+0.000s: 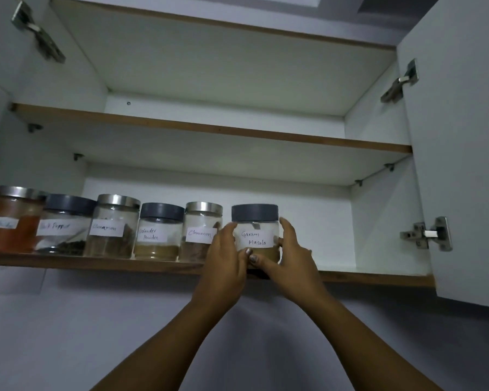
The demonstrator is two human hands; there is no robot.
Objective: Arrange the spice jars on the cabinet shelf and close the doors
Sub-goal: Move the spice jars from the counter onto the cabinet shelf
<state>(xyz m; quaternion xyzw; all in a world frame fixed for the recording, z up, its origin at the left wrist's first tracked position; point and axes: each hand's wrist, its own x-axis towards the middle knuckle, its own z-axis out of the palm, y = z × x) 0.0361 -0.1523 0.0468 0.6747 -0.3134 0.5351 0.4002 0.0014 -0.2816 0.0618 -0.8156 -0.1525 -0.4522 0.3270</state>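
Note:
A glass jar labelled Garam Masala (255, 231), with a dark grey lid, stands at the front edge of the lower cabinet shelf (96, 263). My left hand (225, 266) grips its left side and my right hand (290, 261) grips its right side, thumbs across the front. Left of it runs a row of several labelled jars: a steel-lidded cinnamon jar (201, 232), a coriander powder jar (158, 232), another steel-lidded jar (112, 227), a black pepper jar (64, 225) and a jar of red powder (12, 221). Both cabinet doors stand open.
The right door (463, 136) hangs open with steel hinges (426, 234) on it. The left door's hinge (37, 32) shows at top left. The upper shelf (209, 128) holds nothing visible. Bare shelf runs right of the held jar to the cabinet wall (384, 221).

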